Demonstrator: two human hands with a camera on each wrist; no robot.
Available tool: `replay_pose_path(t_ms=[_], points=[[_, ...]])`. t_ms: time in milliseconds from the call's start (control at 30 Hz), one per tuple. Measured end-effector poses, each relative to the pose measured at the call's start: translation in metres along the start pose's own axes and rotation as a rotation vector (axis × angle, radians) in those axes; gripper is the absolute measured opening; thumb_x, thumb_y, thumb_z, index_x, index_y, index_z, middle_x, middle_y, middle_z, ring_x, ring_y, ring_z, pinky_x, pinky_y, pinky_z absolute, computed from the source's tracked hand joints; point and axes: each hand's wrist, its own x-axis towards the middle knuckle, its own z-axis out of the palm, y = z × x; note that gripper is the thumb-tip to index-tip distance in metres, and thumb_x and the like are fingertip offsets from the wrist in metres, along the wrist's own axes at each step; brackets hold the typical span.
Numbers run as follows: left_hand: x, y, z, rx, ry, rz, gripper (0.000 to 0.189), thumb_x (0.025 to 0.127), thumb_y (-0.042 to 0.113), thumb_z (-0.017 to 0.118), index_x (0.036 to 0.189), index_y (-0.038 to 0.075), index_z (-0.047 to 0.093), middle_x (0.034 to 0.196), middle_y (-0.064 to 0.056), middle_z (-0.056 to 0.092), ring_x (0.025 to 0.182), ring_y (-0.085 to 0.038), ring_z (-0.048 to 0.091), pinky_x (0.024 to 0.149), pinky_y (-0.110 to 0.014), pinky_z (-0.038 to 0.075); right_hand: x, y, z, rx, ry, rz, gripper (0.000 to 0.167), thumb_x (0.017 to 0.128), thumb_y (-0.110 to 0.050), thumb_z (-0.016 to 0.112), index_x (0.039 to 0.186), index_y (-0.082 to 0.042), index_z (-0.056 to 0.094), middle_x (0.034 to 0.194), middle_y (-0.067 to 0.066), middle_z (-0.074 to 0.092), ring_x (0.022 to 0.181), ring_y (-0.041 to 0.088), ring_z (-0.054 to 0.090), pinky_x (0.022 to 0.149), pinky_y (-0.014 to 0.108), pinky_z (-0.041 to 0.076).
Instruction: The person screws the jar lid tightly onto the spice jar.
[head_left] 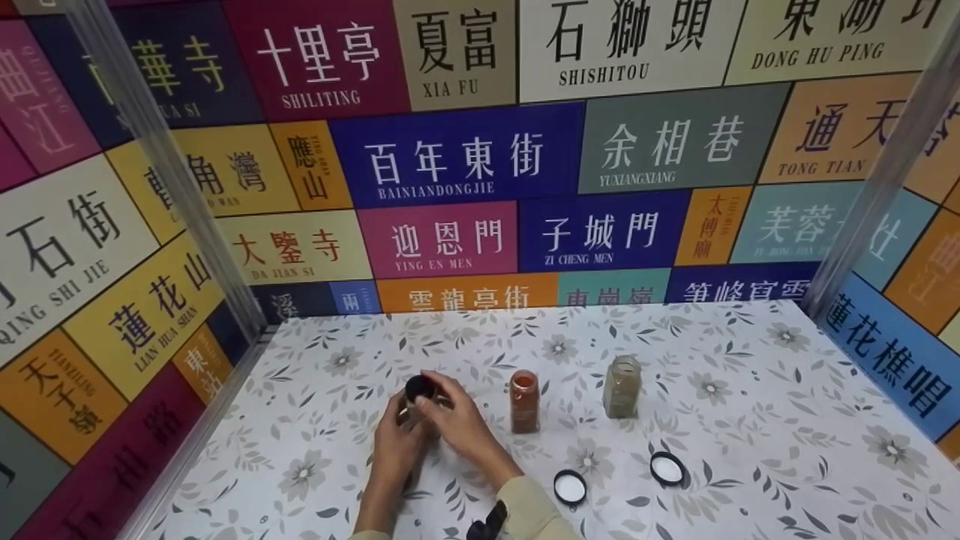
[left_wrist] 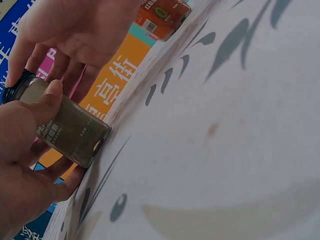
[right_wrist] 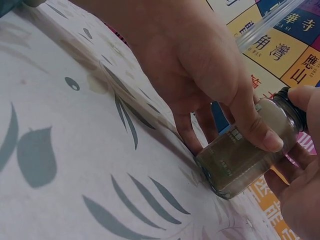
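Likely, slow, straight turning suited best, with left fingers (left_wrist: 52,96) hugging the glass spice jar (left_wrist: 70,127) and right fingers (head_left: 448,385) pinching its black lid (head_left: 420,387).

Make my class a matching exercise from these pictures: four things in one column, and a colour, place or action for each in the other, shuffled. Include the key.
Things
1. Left hand
2. Right hand
3. Middle jar
4. Two loose lids

Descriptions
A. Orange-red
B. Lying on the patterned table, white insides up
C. Holding the black cap of the leftmost jar
D. Gripping the body of the leftmost jar

Pairs: 1-D, 2-C, 3-A, 4-B
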Motion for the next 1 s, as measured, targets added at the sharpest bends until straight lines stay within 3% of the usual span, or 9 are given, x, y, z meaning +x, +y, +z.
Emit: replay_pose_path(t_ms=[333, 633, 833, 1000], points=[[-0.002, -0.002, -0.002, -0.004, 0.013, 0.072, 0.059, 0.088, 0.004, 0.072, 0.142, 0.003, 0.049, 0.147, -0.029, 0.049, 0.127, -0.046, 0.057, 0.105, -0.052, 0.051, 0.000, 0.002, 0.002, -0.006, 0.033, -0.059, 0.043, 0.098, -0.024, 0.065, 0.137, -0.009, 0.055, 0.136, 0.015, 0.060, 0.126, 0.034, 0.057, 0.110, 0.053, 0.045], [-0.002, -0.003, -0.003, -0.015, -0.008, 0.082, 0.058, 0.089, 0.005, 0.070, 0.143, 0.005, 0.050, 0.149, -0.027, 0.048, 0.130, -0.045, 0.055, 0.108, -0.052, 0.049, -0.001, -0.001, 0.001, -0.010, 0.037, -0.021, 0.044, 0.096, -0.027, 0.067, 0.137, -0.014, 0.056, 0.137, 0.011, 0.060, 0.127, 0.029, 0.057, 0.111, 0.048, 0.045], [-0.001, -0.002, -0.003, -0.003, -0.016, 0.070, 0.059, 0.089, 0.004, 0.068, 0.145, 0.006, 0.049, 0.149, -0.026, 0.048, 0.131, -0.044, 0.054, 0.108, -0.053, 0.048, 0.003, -0.008, -0.004, -0.068, -0.020, 0.042, 0.053, 0.096, -0.034, 0.066, 0.146, -0.020, 0.051, 0.146, 0.012, 0.054, 0.130, 0.031, 0.055, 0.111, 0.047, 0.046], [0.000, -0.003, -0.003, 0.008, -0.018, 0.058, 0.059, 0.090, 0.005, 0.068, 0.145, 0.006, 0.048, 0.149, -0.024, 0.049, 0.132, -0.044, 0.054, 0.108, -0.053, 0.048, 0.009, -0.009, -0.008, -0.129, -0.106, 0.053, 0.058, 0.096, -0.039, 0.065, 0.150, -0.024, 0.047, 0.151, 0.012, 0.047, 0.137, 0.035, 0.049, 0.113, 0.054, 0.042]])
